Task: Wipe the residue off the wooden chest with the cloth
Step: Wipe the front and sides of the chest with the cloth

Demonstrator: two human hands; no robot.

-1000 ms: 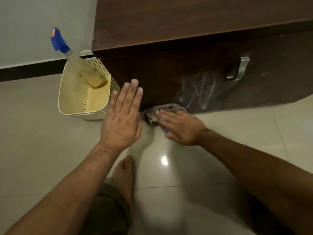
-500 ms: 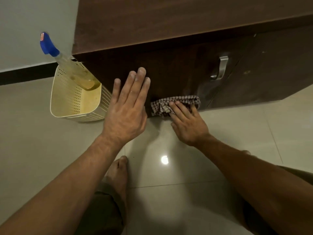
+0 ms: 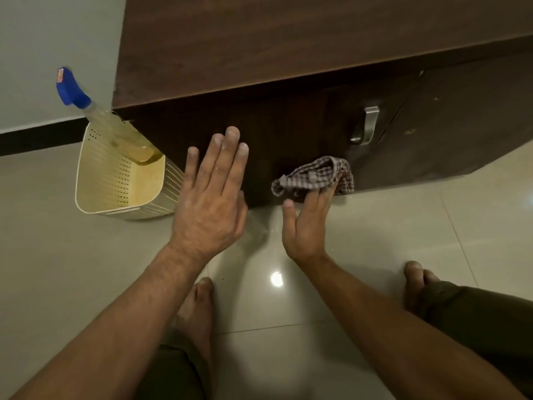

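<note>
Right hand (image 3: 307, 223) pressing a checked cloth (image 3: 315, 177) against the lower front of the wooden chest (image 3: 288, 134), fingers under the bunched fabric, thumb free. Left hand (image 3: 213, 197) flat and spread, holding nothing, white dust on the fingertips; contact with the chest front cannot be confirmed. Glossy pale tile floor (image 3: 57, 269) with a lamp reflection, grey wall and dark skirting at upper left. Cream perforated basket (image 3: 121, 174) just beside the chest's left corner, spray bottle (image 3: 86, 108) with blue trigger head leaning inside. Chest dark brown, overhanging top, metal handle (image 3: 367, 125) to the right of the cloth; panel around the cloth dark, no clear smear. Versus one second ago: whitish streaks near the handle gone, cloth shifted rightward and crumpled higher, right foot (image 3: 415, 281) newly visible.
</note>
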